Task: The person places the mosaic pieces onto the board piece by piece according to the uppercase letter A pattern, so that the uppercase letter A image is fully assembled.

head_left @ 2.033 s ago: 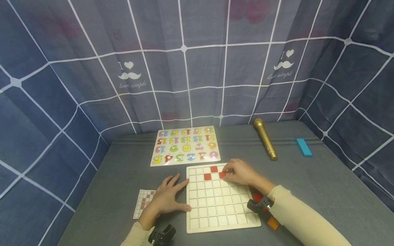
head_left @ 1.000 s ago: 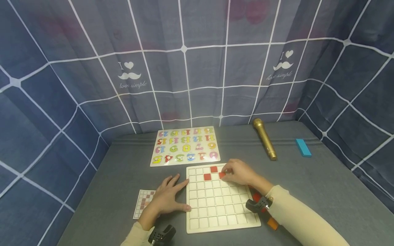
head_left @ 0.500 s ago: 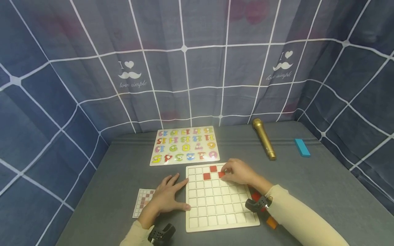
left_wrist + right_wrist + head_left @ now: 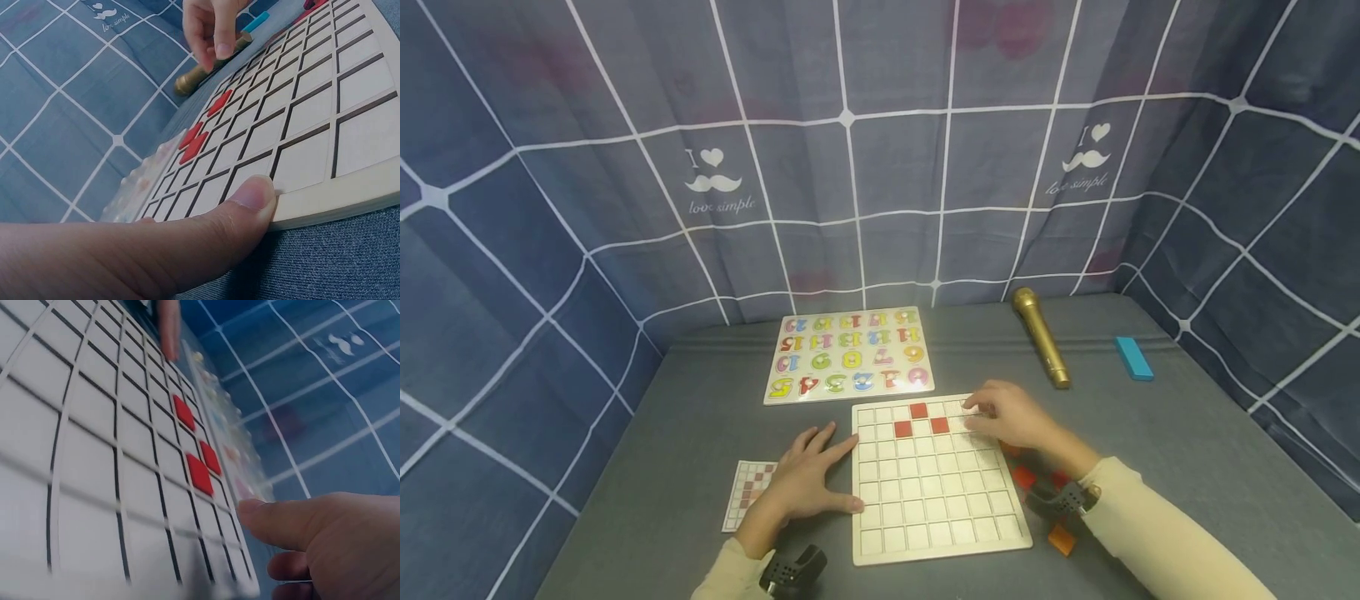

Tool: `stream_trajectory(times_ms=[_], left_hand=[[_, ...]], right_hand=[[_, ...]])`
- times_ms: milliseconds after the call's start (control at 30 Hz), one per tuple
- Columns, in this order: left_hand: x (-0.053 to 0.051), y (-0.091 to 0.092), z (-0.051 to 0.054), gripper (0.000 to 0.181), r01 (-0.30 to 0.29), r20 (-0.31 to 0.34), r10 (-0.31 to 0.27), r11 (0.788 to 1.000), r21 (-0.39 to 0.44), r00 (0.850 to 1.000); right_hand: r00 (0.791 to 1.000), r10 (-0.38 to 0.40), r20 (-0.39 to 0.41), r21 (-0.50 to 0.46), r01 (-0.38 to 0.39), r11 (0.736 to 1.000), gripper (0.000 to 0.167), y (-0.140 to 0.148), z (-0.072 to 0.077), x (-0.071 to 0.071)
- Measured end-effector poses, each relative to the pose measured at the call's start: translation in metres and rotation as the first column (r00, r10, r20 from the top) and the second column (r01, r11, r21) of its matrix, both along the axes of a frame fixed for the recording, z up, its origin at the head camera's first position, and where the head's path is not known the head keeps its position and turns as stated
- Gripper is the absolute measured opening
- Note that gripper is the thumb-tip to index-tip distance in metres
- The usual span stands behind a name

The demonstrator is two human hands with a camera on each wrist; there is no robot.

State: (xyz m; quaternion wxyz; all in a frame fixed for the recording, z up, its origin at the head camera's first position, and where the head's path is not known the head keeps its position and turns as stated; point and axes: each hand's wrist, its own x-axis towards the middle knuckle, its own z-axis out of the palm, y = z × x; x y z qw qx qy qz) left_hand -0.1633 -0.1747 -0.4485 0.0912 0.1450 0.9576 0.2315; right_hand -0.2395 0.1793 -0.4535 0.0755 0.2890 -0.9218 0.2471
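Observation:
A pale wooden grid board [image 4: 946, 508] lies flat on the grey cloth, with three red square tiles in its far rows: one tile [image 4: 919, 410] in the farthest row, another tile [image 4: 902, 429] nearer and left, and a third tile [image 4: 940, 426] nearer and right. My left hand [image 4: 808, 483] is spread, its thumb and index finger touching the board's left edge. Over the far right corner hovers my right hand [image 4: 1011, 419], fingers bent loosely, holding nothing that shows. In the right wrist view, the right thumb [image 4: 281, 520] is apart from the tiles.
Left of the board, a printed grid card [image 4: 748, 487] is partly under my left hand. Loose red tiles [image 4: 1024, 477] and an orange piece [image 4: 1062, 540] lie to the right. Behind are a number puzzle [image 4: 850, 354], a gold microphone [image 4: 1042, 340] and a blue block [image 4: 1134, 358].
My right hand has let go of the right red tile and moved right, leaving the tile in its square. The left hand has stayed at the board's edge.

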Motion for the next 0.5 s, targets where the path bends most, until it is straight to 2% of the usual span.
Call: stream_trajectory(times_ms=[233,500], left_hand=[[0.002,0.0,0.002,0.1,0.002,-0.004,-0.002,1.0,-0.008,1.0],[0.004,0.0,0.004,0.099,0.019,0.0,-0.019,1.0,-0.008,1.0]], right_hand=[[0.994,-0.111,0.024,-0.002,0.111,0.994,0.026,0.037,0.002,0.011],[0.987,-0.159,0.016,0.055,0.158,0.986,0.023,0.07,-0.002,0.032]])
